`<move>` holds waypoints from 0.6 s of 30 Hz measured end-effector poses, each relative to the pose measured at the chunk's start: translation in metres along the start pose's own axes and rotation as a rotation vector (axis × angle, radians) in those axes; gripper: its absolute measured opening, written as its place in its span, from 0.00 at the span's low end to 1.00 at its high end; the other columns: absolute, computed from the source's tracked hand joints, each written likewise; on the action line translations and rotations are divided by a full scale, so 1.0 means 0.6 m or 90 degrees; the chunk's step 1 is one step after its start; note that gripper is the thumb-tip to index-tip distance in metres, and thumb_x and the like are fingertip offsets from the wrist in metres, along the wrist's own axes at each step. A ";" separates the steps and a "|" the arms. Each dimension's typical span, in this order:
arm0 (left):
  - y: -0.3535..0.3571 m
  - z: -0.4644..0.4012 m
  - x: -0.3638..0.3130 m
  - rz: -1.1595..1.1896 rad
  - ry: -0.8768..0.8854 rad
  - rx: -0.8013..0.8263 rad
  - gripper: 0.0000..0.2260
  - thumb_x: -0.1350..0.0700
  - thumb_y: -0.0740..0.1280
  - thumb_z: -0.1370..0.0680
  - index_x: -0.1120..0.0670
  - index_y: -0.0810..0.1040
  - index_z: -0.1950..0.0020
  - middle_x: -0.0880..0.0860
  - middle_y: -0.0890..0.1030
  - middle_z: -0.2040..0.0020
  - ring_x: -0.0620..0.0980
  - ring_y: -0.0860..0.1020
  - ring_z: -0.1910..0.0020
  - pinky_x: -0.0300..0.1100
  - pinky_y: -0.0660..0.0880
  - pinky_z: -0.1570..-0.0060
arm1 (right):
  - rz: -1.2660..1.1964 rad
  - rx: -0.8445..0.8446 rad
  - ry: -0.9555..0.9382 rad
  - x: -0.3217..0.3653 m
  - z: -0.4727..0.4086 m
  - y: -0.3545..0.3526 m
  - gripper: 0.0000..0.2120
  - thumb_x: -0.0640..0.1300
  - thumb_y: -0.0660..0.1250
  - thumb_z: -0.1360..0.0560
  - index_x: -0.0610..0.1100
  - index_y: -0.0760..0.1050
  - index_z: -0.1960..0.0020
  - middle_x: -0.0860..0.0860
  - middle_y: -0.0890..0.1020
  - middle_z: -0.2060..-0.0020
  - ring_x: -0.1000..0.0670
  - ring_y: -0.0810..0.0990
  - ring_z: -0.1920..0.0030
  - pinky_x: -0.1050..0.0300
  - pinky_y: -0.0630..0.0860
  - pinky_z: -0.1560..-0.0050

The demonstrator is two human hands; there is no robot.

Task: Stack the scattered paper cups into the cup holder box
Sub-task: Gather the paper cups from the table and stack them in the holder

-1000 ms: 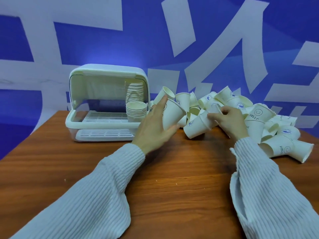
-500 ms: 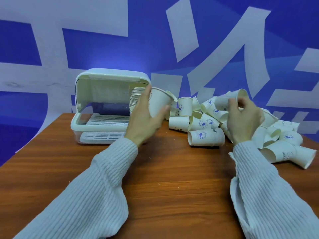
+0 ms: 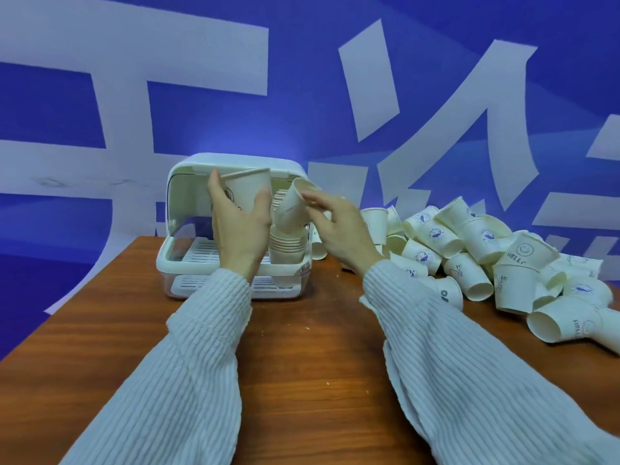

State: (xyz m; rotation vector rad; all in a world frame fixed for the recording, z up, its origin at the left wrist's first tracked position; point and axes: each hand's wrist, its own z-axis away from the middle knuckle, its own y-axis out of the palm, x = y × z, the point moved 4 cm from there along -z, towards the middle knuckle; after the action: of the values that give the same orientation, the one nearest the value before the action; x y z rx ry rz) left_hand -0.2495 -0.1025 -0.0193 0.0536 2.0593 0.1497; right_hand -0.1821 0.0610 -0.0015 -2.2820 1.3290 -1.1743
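Head view: the left hand (image 3: 240, 226) grips an upright paper cup (image 3: 246, 193), thumb on its right side and fingers on its left, holding it up in front of the open cup holder box (image 3: 188, 209). Just right of that grip, the right hand (image 3: 339, 226) pinches the rim of a second cup (image 3: 291, 208), which tilts with its mouth up and to the right. Directly under the second cup stands a nested stack (image 3: 287, 245) on the box's slatted tray, at the right end of the box; the tilted cup's base seems to sit just over or on the stack's top, though the hands hide the contact. A taller column of cups may stand behind it, only partly visible.

To the right of both hands, on the wooden table (image 3: 302, 347), lies the pile of loose cups (image 3: 486, 250), most on their sides, reaching toward the table's right edge.

As I judge it, the task is early: one short stack is in the box, two cups are in hand, and most cups are left on the table.
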 end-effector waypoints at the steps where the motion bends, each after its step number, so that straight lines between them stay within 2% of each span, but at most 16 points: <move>1: -0.002 -0.002 0.001 0.003 0.001 -0.008 0.40 0.42 0.69 0.25 0.45 0.53 0.18 0.51 0.70 0.25 0.51 0.72 0.30 0.52 0.71 0.31 | 0.012 0.050 -0.006 0.001 -0.007 0.012 0.16 0.41 0.63 0.16 0.48 0.79 0.30 0.53 0.83 0.36 0.62 0.77 0.41 0.70 0.69 0.34; 3: -0.003 -0.005 0.002 0.008 0.006 -0.015 0.40 0.42 0.69 0.26 0.44 0.52 0.18 0.51 0.69 0.24 0.52 0.72 0.30 0.54 0.72 0.30 | 0.053 0.147 0.008 0.000 -0.013 0.034 0.18 0.42 0.60 0.15 0.50 0.77 0.28 0.54 0.80 0.31 0.56 0.76 0.31 0.57 0.70 0.28; 5: -0.005 -0.009 0.004 0.014 0.014 -0.023 0.39 0.44 0.69 0.25 0.45 0.52 0.18 0.51 0.69 0.25 0.51 0.73 0.31 0.48 0.73 0.32 | 0.140 0.223 0.015 -0.003 -0.014 0.053 0.21 0.43 0.57 0.17 0.53 0.76 0.28 0.55 0.80 0.31 0.49 0.76 0.30 0.47 0.72 0.28; 7: -0.008 -0.012 0.007 0.026 0.024 -0.036 0.39 0.47 0.70 0.24 0.47 0.52 0.18 0.51 0.70 0.26 0.49 0.74 0.33 0.36 0.73 0.40 | 0.243 0.296 0.000 0.001 -0.006 0.073 0.23 0.47 0.54 0.22 0.54 0.76 0.31 0.53 0.83 0.38 0.43 0.80 0.38 0.41 0.76 0.37; 9: -0.010 -0.013 0.011 0.034 0.027 -0.042 0.39 0.49 0.71 0.23 0.47 0.52 0.18 0.52 0.70 0.26 0.49 0.74 0.33 0.29 0.72 0.46 | 0.291 0.331 -0.015 0.002 0.000 0.087 0.25 0.52 0.52 0.28 0.51 0.75 0.35 0.50 0.83 0.50 0.41 0.79 0.47 0.41 0.77 0.44; 10: -0.010 -0.012 0.012 0.035 0.028 -0.040 0.39 0.50 0.72 0.23 0.47 0.52 0.19 0.52 0.70 0.27 0.49 0.74 0.33 0.28 0.72 0.47 | 0.284 0.319 -0.023 0.003 0.003 0.090 0.28 0.54 0.52 0.29 0.49 0.75 0.33 0.49 0.83 0.50 0.40 0.78 0.47 0.41 0.77 0.43; 11: -0.009 -0.011 0.012 0.034 0.031 -0.033 0.38 0.50 0.72 0.23 0.47 0.53 0.19 0.51 0.71 0.27 0.49 0.74 0.34 0.27 0.72 0.47 | 0.267 0.291 -0.029 0.005 0.007 0.088 0.31 0.54 0.55 0.30 0.47 0.74 0.29 0.47 0.83 0.46 0.40 0.78 0.44 0.41 0.75 0.40; 13: -0.006 -0.011 0.008 0.026 0.037 -0.008 0.37 0.50 0.73 0.23 0.47 0.56 0.20 0.50 0.71 0.29 0.49 0.74 0.34 0.34 0.75 0.42 | 0.213 0.208 -0.022 0.001 0.018 0.079 0.33 0.53 0.60 0.27 0.48 0.68 0.23 0.47 0.82 0.38 0.43 0.76 0.36 0.42 0.72 0.33; 15: 0.000 -0.011 0.006 0.014 0.046 0.026 0.35 0.50 0.74 0.24 0.46 0.60 0.22 0.48 0.73 0.31 0.47 0.74 0.35 0.43 0.77 0.38 | 0.145 0.124 0.009 -0.011 0.028 0.064 0.31 0.50 0.64 0.24 0.51 0.67 0.21 0.51 0.81 0.37 0.48 0.74 0.34 0.46 0.70 0.31; 18: 0.018 -0.011 0.009 -0.048 0.079 0.083 0.34 0.48 0.76 0.26 0.44 0.64 0.24 0.46 0.75 0.33 0.47 0.76 0.36 0.50 0.77 0.36 | 0.097 0.052 0.038 -0.028 0.039 0.046 0.27 0.49 0.65 0.22 0.54 0.69 0.23 0.55 0.81 0.39 0.52 0.75 0.36 0.49 0.72 0.32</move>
State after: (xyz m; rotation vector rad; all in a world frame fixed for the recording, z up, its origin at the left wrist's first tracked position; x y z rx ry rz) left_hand -0.2584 -0.0917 -0.0197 0.0470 2.1898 -0.0290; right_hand -0.1860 0.0551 -0.0408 -2.0654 1.4208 -1.2299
